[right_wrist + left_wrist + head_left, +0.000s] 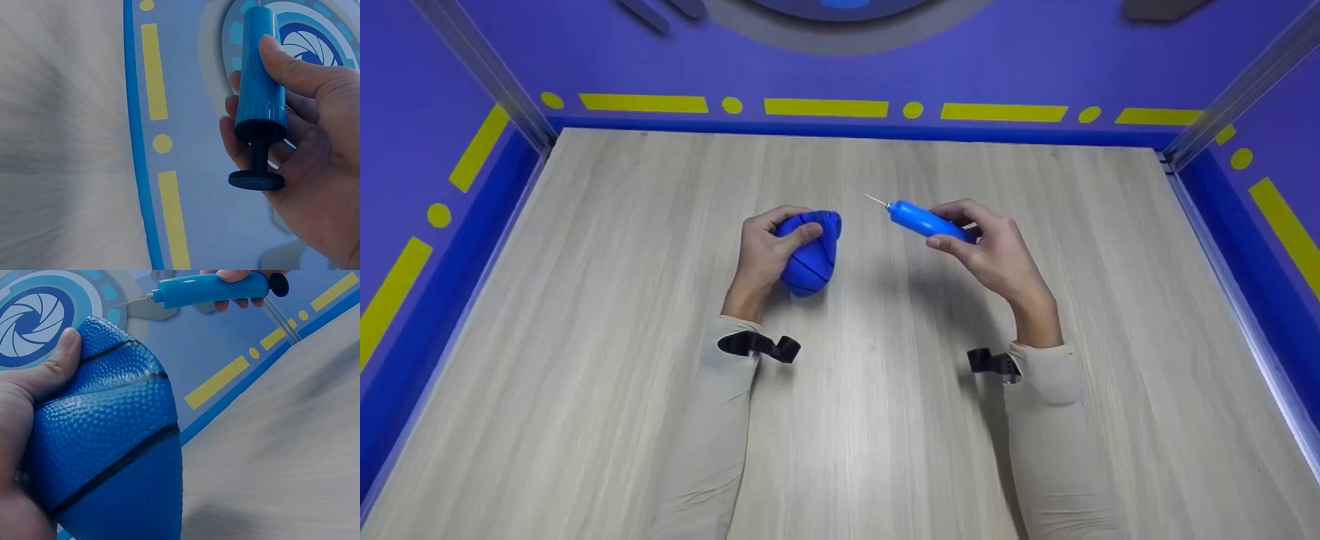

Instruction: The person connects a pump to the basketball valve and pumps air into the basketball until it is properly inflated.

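A left hand [765, 251] grips a dented ball [810, 259] while a right hand [994, 251] holds a hand pump [919, 219]

Head view: over a pale wood-grain table [870, 435], the blue ball with black lines sits in the left hand, pinched between thumb and fingers, its upper part folded inward. To its right, the bright blue pump tilts, held between the right thumb and fingers. Its thin needle [876, 199] points toward the ball, near it but not touching. Both arms wear beige sleeves [1054, 442]. Behind stands a blue-violet wall [780, 79] with yellow dashes and dots.

Left wrist view: the thumb presses on the ball's pebbled surface (the other fingers are hidden behind it). The needle is just beyond the ball's top.

Right wrist view: the thumb lies along the pump's barrel, with fingers wrapped behind. A black plunger handle [256, 180] with a disc-shaped end sticks out below, a short length of rod showing.
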Motion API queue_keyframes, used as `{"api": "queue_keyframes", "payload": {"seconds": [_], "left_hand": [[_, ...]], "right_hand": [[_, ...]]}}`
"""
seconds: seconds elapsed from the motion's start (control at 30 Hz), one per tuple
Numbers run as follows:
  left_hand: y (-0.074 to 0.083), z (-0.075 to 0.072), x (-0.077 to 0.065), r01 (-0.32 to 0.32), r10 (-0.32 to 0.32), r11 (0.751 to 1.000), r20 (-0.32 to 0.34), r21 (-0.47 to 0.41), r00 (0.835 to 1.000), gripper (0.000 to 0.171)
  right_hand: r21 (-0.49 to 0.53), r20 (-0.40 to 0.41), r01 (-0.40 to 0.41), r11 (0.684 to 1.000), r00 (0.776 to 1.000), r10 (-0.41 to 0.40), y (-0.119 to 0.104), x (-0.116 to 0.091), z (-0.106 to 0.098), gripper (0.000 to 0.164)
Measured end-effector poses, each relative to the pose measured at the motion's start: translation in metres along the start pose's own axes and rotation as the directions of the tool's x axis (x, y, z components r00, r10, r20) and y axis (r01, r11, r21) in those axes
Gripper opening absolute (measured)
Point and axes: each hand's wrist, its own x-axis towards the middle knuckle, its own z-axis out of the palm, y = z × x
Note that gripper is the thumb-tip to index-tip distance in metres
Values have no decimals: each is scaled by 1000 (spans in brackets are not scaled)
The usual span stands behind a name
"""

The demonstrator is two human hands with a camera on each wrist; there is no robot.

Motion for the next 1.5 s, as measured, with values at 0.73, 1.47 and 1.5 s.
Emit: {"api": "queue_keyframes", "payload": {"seconds": [0.73, 1.47, 1.5], "left_hand": [[-2, 11, -1, -40, 39, 998, -23, -57, 999, 16], [1, 14, -3, -37, 36, 999, 59, 19, 998, 23], [1, 14, -4, -40, 38, 999, 60, 22, 997, 23]], "right_hand": [[-81, 32, 136, 987, 991, -134, -10, 1, 6, 34], [-105, 52, 129, 986, 991, -124, -10, -2, 7, 32], [-104, 53, 131, 986, 991, -126, -10, -3, 7, 32]]}}
